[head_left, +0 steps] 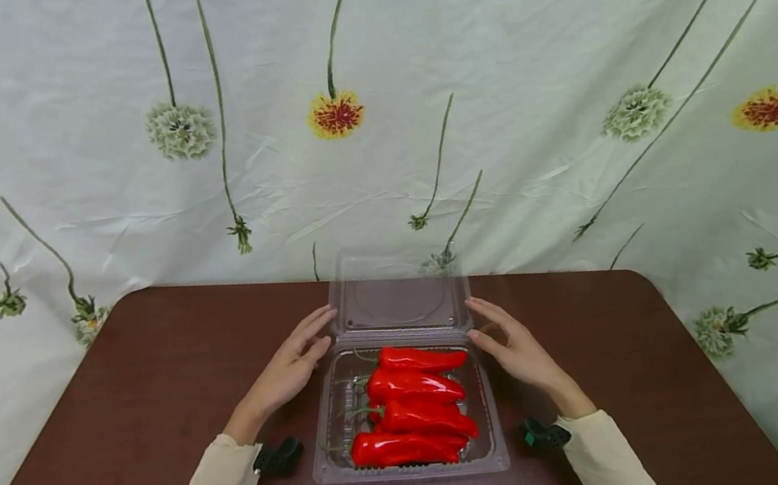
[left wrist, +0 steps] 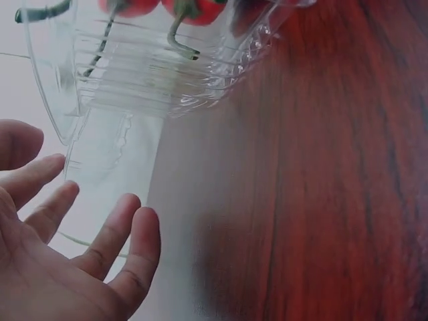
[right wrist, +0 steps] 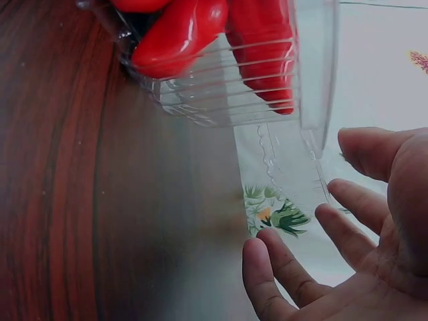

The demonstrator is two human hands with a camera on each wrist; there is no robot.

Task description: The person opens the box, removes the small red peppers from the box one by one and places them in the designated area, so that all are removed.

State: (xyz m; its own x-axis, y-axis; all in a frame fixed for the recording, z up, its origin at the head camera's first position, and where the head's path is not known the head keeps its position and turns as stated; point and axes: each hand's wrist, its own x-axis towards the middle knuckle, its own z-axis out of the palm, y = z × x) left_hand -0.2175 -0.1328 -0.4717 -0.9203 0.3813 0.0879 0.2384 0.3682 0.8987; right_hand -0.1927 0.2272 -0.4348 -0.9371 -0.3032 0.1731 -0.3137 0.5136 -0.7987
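Clear plastic box (head_left: 411, 471) on brown table (head_left: 188, 365), mid-front; red peppers (head_left: 426, 415) inside, lid (head_left: 401, 298) raised at back. Left hand (head_left: 292, 367) and right hand (head_left: 522, 350) flank lid, fingers spread, gently bent, gripping nothing; fingertips at lid's side edges, contact uncertain. Flowered cloth (head_left: 286, 157) behind.

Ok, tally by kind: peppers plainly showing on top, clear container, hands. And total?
Red peppers: 4 (any beneath can't be counted)
Clear container: 1
Hands: 2 (left hand, right hand)
Total: 7
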